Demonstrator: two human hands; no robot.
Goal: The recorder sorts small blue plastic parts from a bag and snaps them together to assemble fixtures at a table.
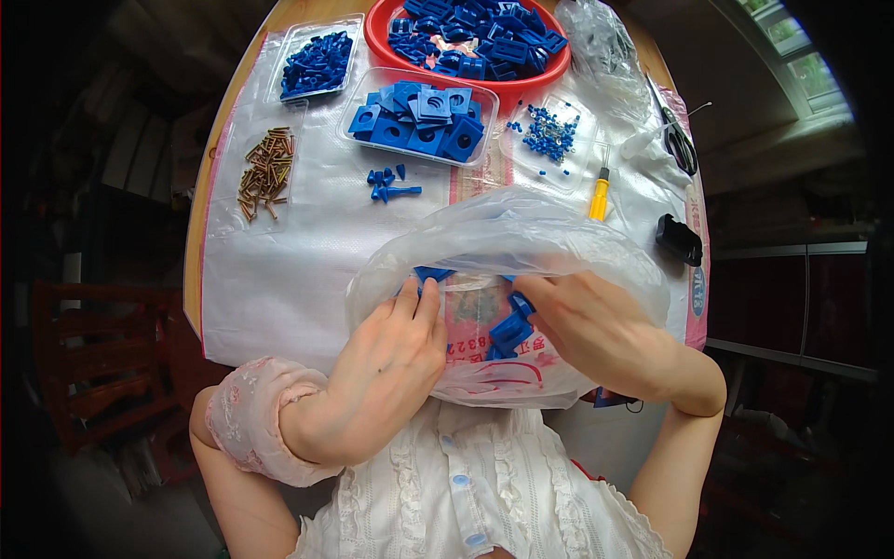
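Note:
A translucent plastic bag (503, 224) stands with its mouth spread in front of me at the table's near edge, and both hands reach into it. My left hand (391, 349) is at the left side of the opening, fingers closed against a blue plastic piece (431, 273) that shows only partly past the fingertips. At the right side, my right hand (596, 321) is bent inward, its fingers pinched by a curved blue plastic part (521, 304). Below those fingers, another blue plastic part (509, 333) lies in the bag. The fingertips of the right hand are partly hidden.
Beyond the bag are a red basin (376, 47) of blue parts, a clear tray (484, 160) of blue square plates, a box of small blue pieces (317, 63), and brass-coloured screws (266, 172). A yellow-handled screwdriver (599, 197), scissors (680, 142) and black object (679, 239) lie right.

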